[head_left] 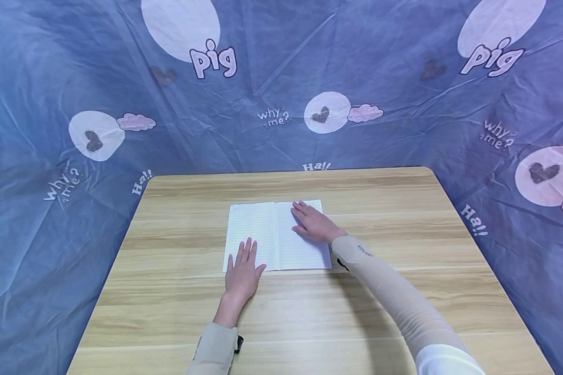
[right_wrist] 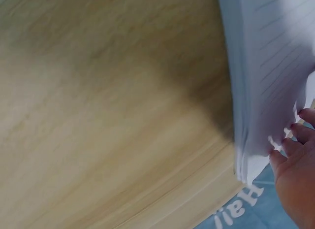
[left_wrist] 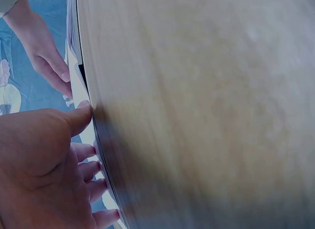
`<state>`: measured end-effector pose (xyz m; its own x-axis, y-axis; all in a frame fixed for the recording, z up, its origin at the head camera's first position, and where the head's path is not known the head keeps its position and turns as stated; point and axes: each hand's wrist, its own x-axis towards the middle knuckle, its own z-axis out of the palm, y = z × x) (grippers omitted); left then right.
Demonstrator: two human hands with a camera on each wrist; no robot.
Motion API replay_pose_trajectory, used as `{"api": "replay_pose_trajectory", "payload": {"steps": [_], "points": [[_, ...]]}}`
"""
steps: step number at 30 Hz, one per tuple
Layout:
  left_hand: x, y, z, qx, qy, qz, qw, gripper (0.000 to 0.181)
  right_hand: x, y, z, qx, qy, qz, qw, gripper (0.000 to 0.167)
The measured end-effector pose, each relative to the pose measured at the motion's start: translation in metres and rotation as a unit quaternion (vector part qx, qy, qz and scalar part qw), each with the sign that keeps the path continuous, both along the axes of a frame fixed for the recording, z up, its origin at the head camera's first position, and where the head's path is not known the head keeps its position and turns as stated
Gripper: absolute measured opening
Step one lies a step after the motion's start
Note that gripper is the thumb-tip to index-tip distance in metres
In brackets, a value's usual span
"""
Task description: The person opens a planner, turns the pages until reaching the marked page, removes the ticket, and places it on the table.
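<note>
An open notebook point(head_left: 265, 224) with lined white pages lies flat on the wooden table. My left hand point(head_left: 243, 273) rests with straight, slightly spread fingers on the lower part of the left page. On the upper part of the right page lies my right hand point(head_left: 313, 223), its fingers extended and pointing left. In the left wrist view, the left hand's fingertips point(left_wrist: 101, 184) touch the notebook near its edge, and the right hand point(left_wrist: 44, 51) appears beyond. The right wrist view has the notebook's stacked page edges point(right_wrist: 240, 101) beside the right hand point(right_wrist: 298, 160).
The wooden table point(head_left: 169, 312) extends around the notebook on all sides. A blue printed cloth point(head_left: 244, 140) hangs behind the table and along both its sides. The right forearm's beige sleeve point(head_left: 389, 286) crosses above the table's right half.
</note>
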<state>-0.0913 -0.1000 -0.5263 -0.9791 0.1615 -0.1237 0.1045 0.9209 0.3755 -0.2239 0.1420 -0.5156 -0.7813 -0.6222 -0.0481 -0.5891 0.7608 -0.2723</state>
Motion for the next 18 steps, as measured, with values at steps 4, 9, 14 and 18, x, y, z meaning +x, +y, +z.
{"api": "replay_pose_trajectory", "payload": {"steps": [4, 9, 14, 18], "points": [[0.001, 0.0, 0.001, -0.004, -0.001, 0.0, 1.0, 0.067, -0.005, 0.007, 0.0, 0.01, -0.002, -0.02, 0.9997, 0.062], [0.001, 0.001, 0.0, -0.003, -0.003, 0.0, 1.0, 0.067, -0.011, 0.015, 0.001, 0.012, -0.004, -0.041, 0.9991, 0.063], [0.001, 0.001, 0.0, -0.007, -0.002, 0.0, 1.0, 0.067, -0.016, 0.022, 0.002, 0.011, -0.011, -0.06, 0.9981, 0.065], [0.001, 0.0, -0.001, -0.008, 0.0, -0.001, 1.0, 0.067, -0.02, 0.025, 0.002, 0.021, -0.012, -0.07, 0.9972, 0.065]]}}
